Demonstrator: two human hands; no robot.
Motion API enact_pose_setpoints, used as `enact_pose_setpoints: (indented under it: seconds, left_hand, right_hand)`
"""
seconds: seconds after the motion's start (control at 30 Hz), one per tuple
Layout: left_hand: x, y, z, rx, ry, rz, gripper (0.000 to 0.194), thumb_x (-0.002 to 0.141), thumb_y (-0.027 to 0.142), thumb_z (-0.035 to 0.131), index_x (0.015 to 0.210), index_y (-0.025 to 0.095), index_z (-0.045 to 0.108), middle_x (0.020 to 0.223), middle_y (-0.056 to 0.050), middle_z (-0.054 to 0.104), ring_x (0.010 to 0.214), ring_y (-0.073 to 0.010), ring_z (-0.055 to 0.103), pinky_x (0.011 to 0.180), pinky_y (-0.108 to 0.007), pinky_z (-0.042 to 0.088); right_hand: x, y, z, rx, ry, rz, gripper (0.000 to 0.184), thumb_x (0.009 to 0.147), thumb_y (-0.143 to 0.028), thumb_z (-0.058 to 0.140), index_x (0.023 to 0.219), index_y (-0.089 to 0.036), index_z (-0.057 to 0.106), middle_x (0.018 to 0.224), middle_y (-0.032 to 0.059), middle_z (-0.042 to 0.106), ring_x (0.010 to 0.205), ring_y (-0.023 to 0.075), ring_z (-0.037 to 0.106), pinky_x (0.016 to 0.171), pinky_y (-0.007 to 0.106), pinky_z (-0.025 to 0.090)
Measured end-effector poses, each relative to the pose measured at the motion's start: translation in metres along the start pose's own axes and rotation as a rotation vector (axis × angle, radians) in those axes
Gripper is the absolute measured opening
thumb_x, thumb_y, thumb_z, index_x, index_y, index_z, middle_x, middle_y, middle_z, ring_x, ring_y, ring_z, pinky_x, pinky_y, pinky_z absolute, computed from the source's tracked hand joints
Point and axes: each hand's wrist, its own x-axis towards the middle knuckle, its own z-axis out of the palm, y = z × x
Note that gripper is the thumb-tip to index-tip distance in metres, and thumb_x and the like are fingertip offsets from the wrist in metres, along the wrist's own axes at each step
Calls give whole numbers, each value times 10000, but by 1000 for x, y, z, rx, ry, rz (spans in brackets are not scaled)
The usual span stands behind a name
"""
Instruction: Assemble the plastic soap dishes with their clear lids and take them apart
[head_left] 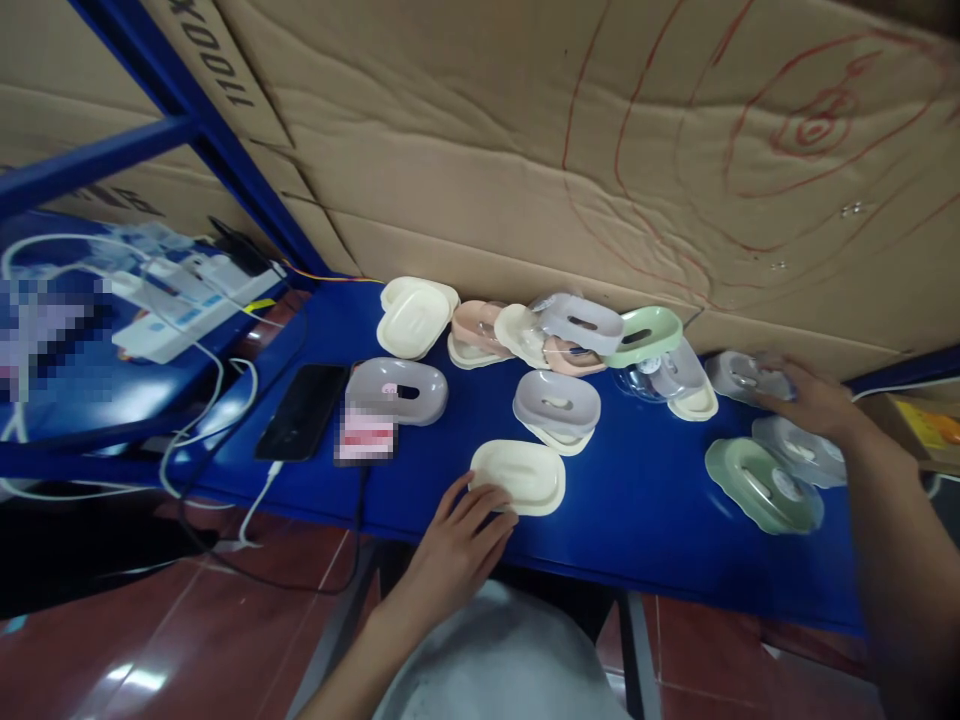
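Note:
On a blue tabletop lie several oval soap-dish-like parts in cream, grey, pink and green. My left hand (472, 525) rests its outstretched fingers on the near left rim of a cream oval dish (525, 472). At the right end, my right hand (816, 398) has its fingers around the right end of a grey soap dish (736, 376) with a clear top; part of that dish is hidden by the fingers. Below that hand are a green soap dish (761, 490) under a clear cover and another clear-covered piece (801, 450). A grey tray (559, 388) with a slot sits on a cream piece.
Stacked cream dishes (420, 315), a pink dish (476, 325) and a green tray (652, 332) line the cardboard wall (465, 150). A phone (300, 412) on a cable lies left, beside another grey tray (424, 390). A power strip (195, 310) with cables stands farther left.

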Motion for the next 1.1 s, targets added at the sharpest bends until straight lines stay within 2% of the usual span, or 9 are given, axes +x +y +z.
enact_pose_setpoints:
  seconds: [0.1,0.2,0.3,0.4,0.5,0.67,0.9,1.0,1.1]
  left_hand:
    - [-2,-5,-3,-10,22,30,313,1021,65,554,1247,241,680,1324,-91,719,1283,-225,676,1229,-523,466]
    - [0,-25,-16,85,159,-23,458,993,11,522,1365,252,638,1435,-128,669,1364,-248,629,1207,-530,483]
    - [11,-53,-35,312,276,-202,486,998,71,578,1448,250,615,1514,-157,626,1433,-337,577,1244,-645,382]
    - [25,-76,-52,470,256,-295,411,1012,148,611,1405,255,659,1487,-142,662,1456,-398,553,1271,-763,195]
    - [32,-83,-56,490,167,-243,330,1013,103,570,1268,254,714,1271,-81,776,1343,-366,645,1269,-775,144]
    - [31,-56,-35,300,58,-123,407,964,-13,509,1211,233,718,1209,-69,778,1158,-275,721,1202,-596,404]
    - [33,-17,-11,83,188,-25,381,987,-19,497,1204,221,697,1118,-75,759,1024,-225,709,911,-383,572]
    - [32,-16,-15,95,170,-81,351,1022,40,529,1275,234,676,1193,-93,743,1093,-240,702,991,-420,566]
    - [23,-18,-23,261,102,-174,385,1026,130,607,1393,240,636,1404,-135,684,1275,-332,653,1165,-605,446]
  right_hand:
    - [-48,-55,-20,43,-4,-96,288,987,-396,707,1139,-163,782,1294,221,740,1209,336,701,1058,535,474]
    - [-124,-153,-31,346,22,-304,322,1016,-313,647,1329,-263,706,1303,133,753,1241,314,702,1068,515,543]
    - [-193,-253,-24,484,-194,-522,433,1025,-274,610,1430,-426,645,1411,-11,723,1282,302,702,1063,540,596]
    - [-224,-308,-8,431,-372,-619,508,1055,-333,565,1547,-456,539,1598,-81,571,1413,297,622,1148,554,572]
    - [-226,-310,1,443,-345,-567,480,1070,-289,570,1537,-402,557,1541,-27,636,1360,288,656,1134,563,548]
    - [-223,-282,-1,437,-273,-471,305,1062,-240,628,1345,-326,700,1430,41,715,1183,271,713,1006,497,520]
    - [-238,-295,-2,543,-316,-403,326,1081,-254,583,1399,-301,636,1346,75,740,1196,267,706,984,451,541]
    - [-237,-298,-1,581,-361,-415,292,1085,-209,556,1354,-287,639,1289,63,758,1192,250,707,1008,444,529]
    - [-234,-291,-1,563,-370,-431,281,1077,-172,552,1312,-290,655,1293,48,763,1233,254,688,1062,476,486]
